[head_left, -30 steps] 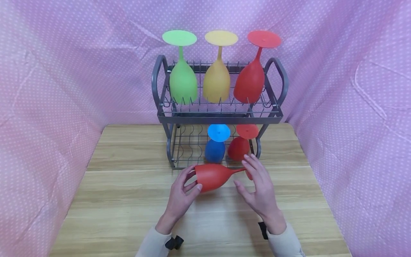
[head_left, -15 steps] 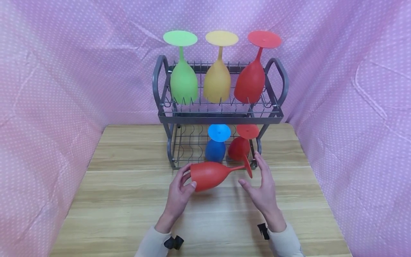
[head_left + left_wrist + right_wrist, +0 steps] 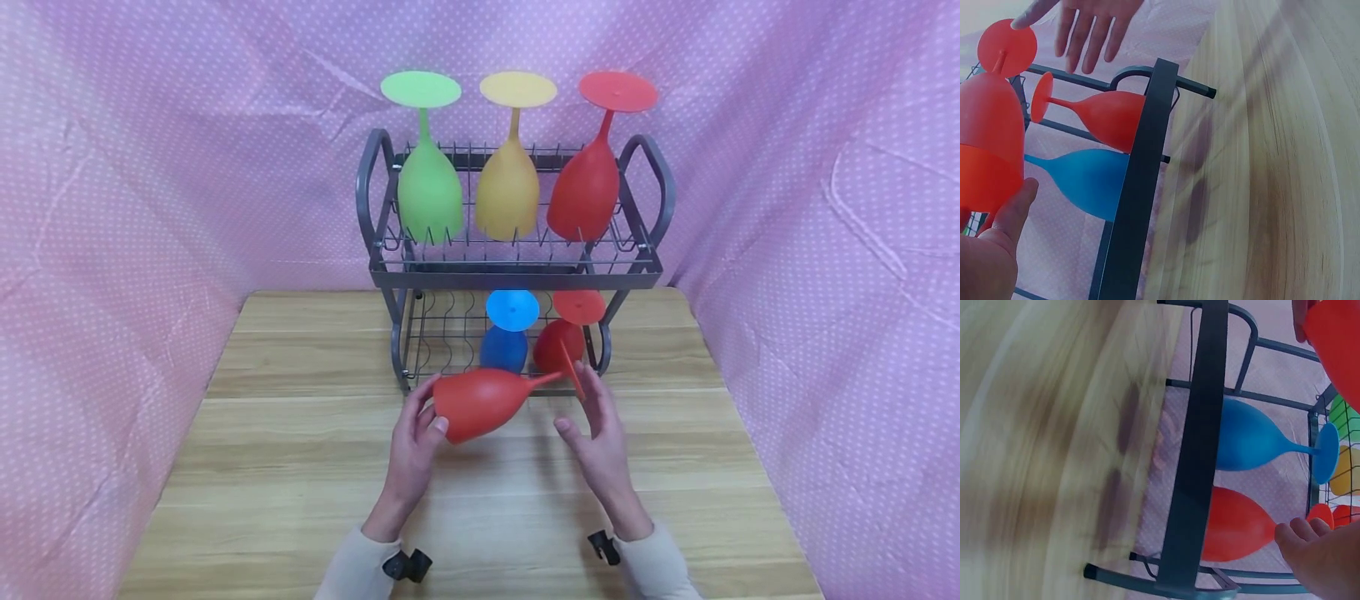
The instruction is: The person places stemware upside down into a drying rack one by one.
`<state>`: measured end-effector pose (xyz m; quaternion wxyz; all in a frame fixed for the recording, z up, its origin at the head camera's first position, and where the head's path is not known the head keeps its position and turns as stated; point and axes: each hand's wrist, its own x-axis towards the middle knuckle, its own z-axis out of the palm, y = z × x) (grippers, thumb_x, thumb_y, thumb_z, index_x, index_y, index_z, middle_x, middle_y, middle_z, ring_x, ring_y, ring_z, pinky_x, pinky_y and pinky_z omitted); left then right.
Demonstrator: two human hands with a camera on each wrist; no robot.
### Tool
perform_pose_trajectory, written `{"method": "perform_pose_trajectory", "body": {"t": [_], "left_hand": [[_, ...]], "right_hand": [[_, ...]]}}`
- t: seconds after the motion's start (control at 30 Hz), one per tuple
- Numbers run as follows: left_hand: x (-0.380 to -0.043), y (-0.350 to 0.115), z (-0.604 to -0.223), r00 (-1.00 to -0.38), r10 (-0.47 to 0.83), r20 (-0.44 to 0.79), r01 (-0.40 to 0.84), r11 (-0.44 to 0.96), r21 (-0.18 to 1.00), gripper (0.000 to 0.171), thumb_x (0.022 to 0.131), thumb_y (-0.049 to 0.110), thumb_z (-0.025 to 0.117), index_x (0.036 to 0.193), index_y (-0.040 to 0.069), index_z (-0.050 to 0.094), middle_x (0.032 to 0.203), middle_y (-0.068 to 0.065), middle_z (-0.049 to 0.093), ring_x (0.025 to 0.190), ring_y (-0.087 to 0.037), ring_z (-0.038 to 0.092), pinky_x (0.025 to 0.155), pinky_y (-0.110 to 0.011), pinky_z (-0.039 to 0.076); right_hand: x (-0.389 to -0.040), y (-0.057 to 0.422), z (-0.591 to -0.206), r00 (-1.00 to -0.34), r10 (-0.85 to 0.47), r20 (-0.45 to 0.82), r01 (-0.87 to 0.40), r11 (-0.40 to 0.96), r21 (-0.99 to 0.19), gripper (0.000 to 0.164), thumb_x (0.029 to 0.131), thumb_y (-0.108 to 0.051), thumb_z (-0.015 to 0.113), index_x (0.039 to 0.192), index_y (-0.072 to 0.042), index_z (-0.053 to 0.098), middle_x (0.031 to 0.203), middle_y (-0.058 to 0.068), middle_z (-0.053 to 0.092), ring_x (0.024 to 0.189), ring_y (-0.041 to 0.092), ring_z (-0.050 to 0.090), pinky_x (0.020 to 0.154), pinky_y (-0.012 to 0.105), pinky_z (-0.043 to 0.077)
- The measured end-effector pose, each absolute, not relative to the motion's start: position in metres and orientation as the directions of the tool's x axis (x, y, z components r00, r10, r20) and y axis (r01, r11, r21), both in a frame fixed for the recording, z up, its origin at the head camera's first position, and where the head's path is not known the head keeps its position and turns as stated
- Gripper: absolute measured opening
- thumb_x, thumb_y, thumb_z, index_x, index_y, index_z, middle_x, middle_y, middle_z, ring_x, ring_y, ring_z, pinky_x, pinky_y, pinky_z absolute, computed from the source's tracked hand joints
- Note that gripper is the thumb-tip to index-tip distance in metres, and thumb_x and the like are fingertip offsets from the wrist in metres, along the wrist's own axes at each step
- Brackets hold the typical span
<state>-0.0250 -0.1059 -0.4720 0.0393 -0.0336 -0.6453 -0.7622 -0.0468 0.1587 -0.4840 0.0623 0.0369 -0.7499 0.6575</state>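
A red plastic wine glass point(image 3: 480, 402) lies on its side in the air before the rack, stem and foot pointing right and slightly up. My left hand point(image 3: 411, 454) grips its bowl at the rim, thumb on the near side. Beside the foot, my right hand point(image 3: 606, 454) is spread, its fingertips overlapping the foot's edge in the head view. In the left wrist view the right hand's fingers point(image 3: 1085, 37) hang straight, apart from the held glass. Behind, a blue wine glass point(image 3: 504, 348) and another red wine glass point(image 3: 557, 354) stand upside down on the lower tier.
The dark two-tier dish rack point(image 3: 517, 280) stands at the back of the wooden table point(image 3: 300, 467). Its upper tier bears upside-down green point(image 3: 430, 196), yellow point(image 3: 507, 196) and red point(image 3: 585, 196) wine glasses. Pink dotted cloth point(image 3: 150, 208) hangs around the table.
The held red wine glass has moved left and up, its foot end tipping upward. My right hand has shifted a little left after its fingers drew back from the foot.
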Motion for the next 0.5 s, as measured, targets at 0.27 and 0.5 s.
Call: {"method": "perform_pose_trajectory", "body": {"t": [0.27, 0.5], "left_hand": [[-0.028, -0.102, -0.471, -0.99, -0.026, 0.135, 0.138, -0.182, 0.974, 0.056, 0.099, 0.012, 0.052, 0.154, 0.007, 0.04, 0.145, -0.014, 0.047, 0.125, -0.023, 0.062, 0.093, -0.035, 0.059], [-0.028, -0.099, -0.473, -0.991, -0.042, 0.129, 0.134, -0.193, 0.972, 0.057, 0.099, 0.013, 0.052, 0.155, 0.009, 0.041, 0.146, -0.014, 0.046, 0.125, -0.023, 0.061, 0.091, -0.036, 0.06]], "right_hand": [[-0.046, 0.145, -0.486, -0.991, -0.002, 0.13, -0.13, 0.046, -0.99, 0.071, 0.097, -0.005, 0.069, 0.16, -0.012, 0.037, 0.16, 0.006, 0.044, 0.148, 0.034, 0.041, 0.113, 0.02, 0.039], [-0.048, 0.13, -0.483, -0.985, -0.078, 0.157, -0.158, 0.002, -0.987, 0.065, 0.1, -0.011, 0.066, 0.159, -0.012, 0.038, 0.158, 0.006, 0.047, 0.145, 0.029, 0.044, 0.114, 0.027, 0.041]]}}
